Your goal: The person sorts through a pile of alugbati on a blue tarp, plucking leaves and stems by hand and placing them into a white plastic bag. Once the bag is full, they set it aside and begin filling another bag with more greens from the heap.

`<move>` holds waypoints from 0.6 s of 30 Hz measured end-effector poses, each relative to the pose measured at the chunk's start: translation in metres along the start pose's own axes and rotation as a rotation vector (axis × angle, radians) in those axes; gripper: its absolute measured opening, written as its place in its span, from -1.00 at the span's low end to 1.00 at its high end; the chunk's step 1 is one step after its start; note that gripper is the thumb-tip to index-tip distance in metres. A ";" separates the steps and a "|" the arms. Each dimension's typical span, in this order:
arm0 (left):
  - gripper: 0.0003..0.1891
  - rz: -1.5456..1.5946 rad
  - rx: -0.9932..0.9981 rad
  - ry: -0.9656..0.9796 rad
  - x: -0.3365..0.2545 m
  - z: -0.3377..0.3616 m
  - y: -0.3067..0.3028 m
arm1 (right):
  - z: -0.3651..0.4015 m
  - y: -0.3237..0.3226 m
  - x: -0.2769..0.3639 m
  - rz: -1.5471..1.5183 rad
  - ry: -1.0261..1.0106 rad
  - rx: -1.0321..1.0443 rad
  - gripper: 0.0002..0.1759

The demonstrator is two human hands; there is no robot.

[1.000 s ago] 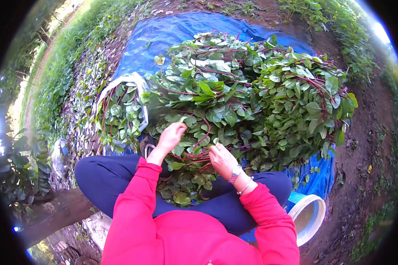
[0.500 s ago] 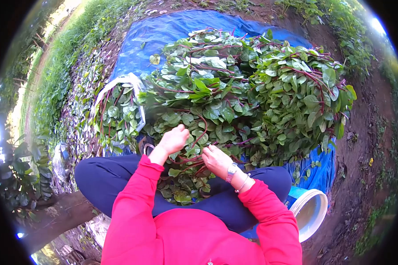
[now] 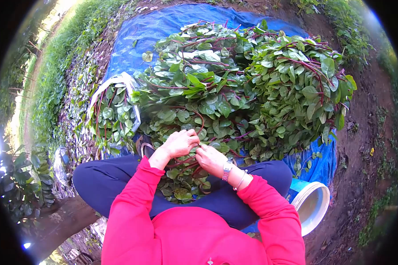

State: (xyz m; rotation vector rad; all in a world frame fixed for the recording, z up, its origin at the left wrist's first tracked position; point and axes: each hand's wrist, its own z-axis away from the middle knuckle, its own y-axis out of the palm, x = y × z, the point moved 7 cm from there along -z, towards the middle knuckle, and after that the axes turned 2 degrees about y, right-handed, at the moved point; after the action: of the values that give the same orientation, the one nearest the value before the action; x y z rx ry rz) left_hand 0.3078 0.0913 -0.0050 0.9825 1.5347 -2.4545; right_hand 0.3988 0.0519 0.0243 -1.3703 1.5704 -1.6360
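My left hand (image 3: 179, 143) and my right hand (image 3: 211, 160) meet above my lap, fingers pinched close together on a reddish stem (image 3: 200, 121) that curves up between them. Below them, more red stems and green leaves (image 3: 182, 193) lie between my crossed legs. Just beyond my hands rises a large heap of leafy greens with red stems (image 3: 208, 84), joined on the right by another thick pile (image 3: 296, 88). Exactly how the fingertips grip the stem is too small to tell.
A blue tarp (image 3: 132, 48) lies under the heaps. At the left, a white-edged bag (image 3: 135, 114) holds more greens. A bucket (image 3: 314, 207) lies on its side by my right knee. A tree trunk (image 3: 59, 225) is at lower left.
My left hand has moved right and slightly down, and my right hand slightly left, so the two hands now meet. The bucket and heaps have shifted only slightly with the view.
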 end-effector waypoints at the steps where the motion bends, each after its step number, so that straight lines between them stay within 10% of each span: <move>1: -0.84 -0.113 -0.038 -0.032 0.009 0.001 -0.001 | 0.000 0.004 0.002 -0.034 0.012 0.045 -0.92; 6: -0.68 -0.531 0.148 -0.788 0.133 0.063 0.004 | 0.010 0.012 0.000 0.021 0.129 0.164 -0.90; 9: -0.68 -0.539 -0.416 -0.374 0.112 0.040 -0.022 | 0.013 0.017 -0.006 -0.021 0.216 0.227 -0.89; 13: -0.69 -0.323 -0.310 0.190 0.050 -0.037 -0.008 | 0.007 0.018 -0.011 -0.007 0.268 0.215 -0.88; 18: -0.69 -0.538 -0.195 0.179 0.032 -0.089 0.021 | 0.011 0.025 -0.022 0.032 0.373 0.240 -0.84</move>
State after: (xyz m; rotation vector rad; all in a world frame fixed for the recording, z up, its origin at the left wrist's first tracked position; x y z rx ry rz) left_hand 0.3325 0.1631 -0.0646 0.8609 2.3080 -2.5077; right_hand 0.4097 0.0604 -0.0079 -0.9516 1.5164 -2.0723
